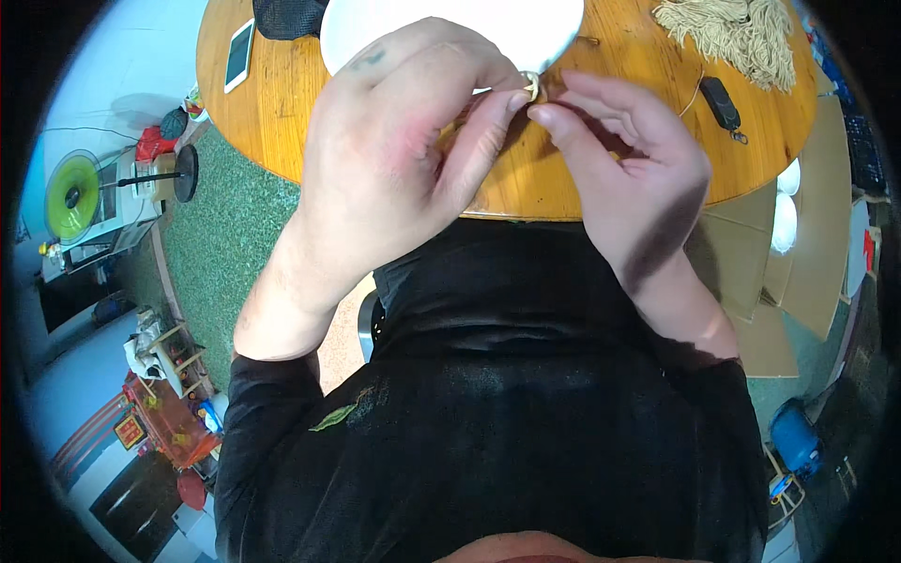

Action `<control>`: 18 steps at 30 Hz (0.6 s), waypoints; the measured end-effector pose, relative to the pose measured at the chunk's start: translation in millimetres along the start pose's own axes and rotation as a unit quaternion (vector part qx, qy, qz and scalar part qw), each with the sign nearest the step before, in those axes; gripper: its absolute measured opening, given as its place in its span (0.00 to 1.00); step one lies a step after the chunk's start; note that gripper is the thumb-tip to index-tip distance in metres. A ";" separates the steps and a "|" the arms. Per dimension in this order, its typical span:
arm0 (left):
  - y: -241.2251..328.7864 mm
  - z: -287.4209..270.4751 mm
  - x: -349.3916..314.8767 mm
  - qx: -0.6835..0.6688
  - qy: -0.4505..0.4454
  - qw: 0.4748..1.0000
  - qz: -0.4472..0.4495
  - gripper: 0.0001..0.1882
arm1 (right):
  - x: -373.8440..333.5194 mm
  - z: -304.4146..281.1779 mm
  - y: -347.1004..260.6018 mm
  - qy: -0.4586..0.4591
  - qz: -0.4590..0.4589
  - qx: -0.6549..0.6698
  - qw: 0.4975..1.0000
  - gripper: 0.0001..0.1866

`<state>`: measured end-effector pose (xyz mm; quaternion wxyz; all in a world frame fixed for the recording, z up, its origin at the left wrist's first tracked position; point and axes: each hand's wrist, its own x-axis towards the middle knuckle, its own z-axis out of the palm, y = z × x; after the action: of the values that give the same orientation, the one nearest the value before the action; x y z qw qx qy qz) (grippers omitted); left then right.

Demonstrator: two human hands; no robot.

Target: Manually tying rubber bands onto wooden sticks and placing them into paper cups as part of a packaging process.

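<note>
A wide, white, round tray or basin (pixel 540 28) stands at the far side of the wooden table (pixel 267 117), cut off by the upper edge; its surface is so bright that I cannot tell whether anything lies in it. Just left of it sits a black mesh bag (pixel 289 17), its contents hidden. The small cream-coloured cord loop (pixel 534 84) is at the tips of the left hand (pixel 399 131), whose thumb and forefinger are pressed together on it; the loop pokes out on the right side of that pinch, above the table's near edge. The right hand (pixel 638 159) is just beside it, thumb and forefinger curled toward the loop with their tips apart; I cannot tell whether they grip a strand. Farther right, a bundle of similar cord (pixel 737 39) lies on the table near a black key fob (pixel 721 103).
</note>
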<state>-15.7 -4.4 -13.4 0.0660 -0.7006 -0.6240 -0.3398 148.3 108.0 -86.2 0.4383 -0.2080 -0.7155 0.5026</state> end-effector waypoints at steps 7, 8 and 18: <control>2.1 -5.7 -3.1 0.016 0.001 1.000 -0.004 0.04 | 11.1 -5.6 1.5 -0.042 -0.099 -0.074 0.991 0.07; 2.1 -6.5 -4.0 0.024 0.004 1.000 -0.001 0.04 | 10.8 -5.2 -0.1 -0.048 -0.084 -0.070 0.993 0.06; 3.0 -14.7 -17.0 0.039 -0.024 0.999 -0.028 0.05 | 28.5 -16.1 -0.2 -0.023 -0.180 -0.164 0.970 0.03</control>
<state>-18.5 -26.8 -10.7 0.0686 -0.6874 -0.6577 -0.3004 146.7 137.5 -72.3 0.4649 -0.1336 -0.8237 0.2959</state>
